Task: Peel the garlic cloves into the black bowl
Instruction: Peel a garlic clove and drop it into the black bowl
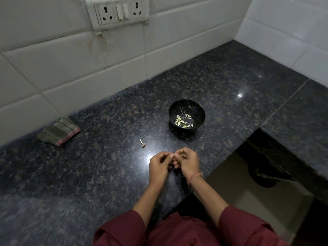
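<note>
A black bowl (186, 106) with gold veins stands on the dark granite counter (106, 174) and holds several pale peeled garlic cloves (182, 121). In front of it, over the counter, my left hand (158, 167) and my right hand (188, 162) meet fingertip to fingertip. Both pinch a small pale garlic clove (173, 155) between them; most of it is hidden by the fingers. A bare garlic stem with its root end (142, 143) lies on the counter to the left of my hands.
A folded striped cloth (59, 132) lies at the back left by the tiled wall. A socket and switch panel (120, 12) is on the wall. The counter's front edge cuts in to the right of my hands, with a dark lower space (266, 174) beyond it.
</note>
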